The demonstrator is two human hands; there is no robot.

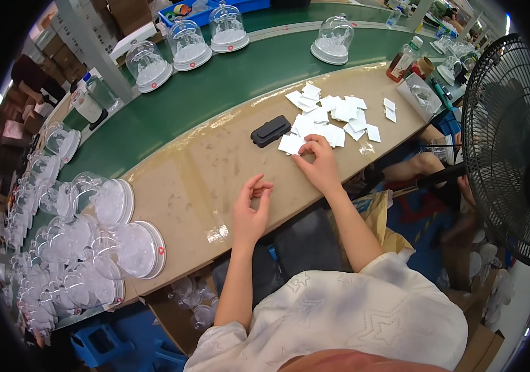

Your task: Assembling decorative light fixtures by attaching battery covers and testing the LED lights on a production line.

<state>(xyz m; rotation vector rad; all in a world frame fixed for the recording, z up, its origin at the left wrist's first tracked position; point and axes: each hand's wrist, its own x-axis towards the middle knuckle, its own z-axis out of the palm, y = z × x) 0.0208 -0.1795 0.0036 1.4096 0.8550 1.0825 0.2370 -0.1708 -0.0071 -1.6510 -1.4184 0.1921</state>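
— Counter (203, 180) condition?
— Tan, beside a green belt. Right hand (319, 164) fingers pinching one white card (292, 144) at the heap's (333, 118) near edge; heap overlapped, uncountable.
— Left hand (251, 211)?
— Thumb and forefinger pressed together, contents indiscernible. One black case (270, 131); four domes (228, 28) on belt.

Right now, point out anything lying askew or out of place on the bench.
The white cards lie scattered and overlapping, not stacked, beside the black case. A crumpled clear wrapper sits loose near the bench's front edge.

a single head-worn fisheye looks steeply down, close over the beige workbench (203, 173) edge.
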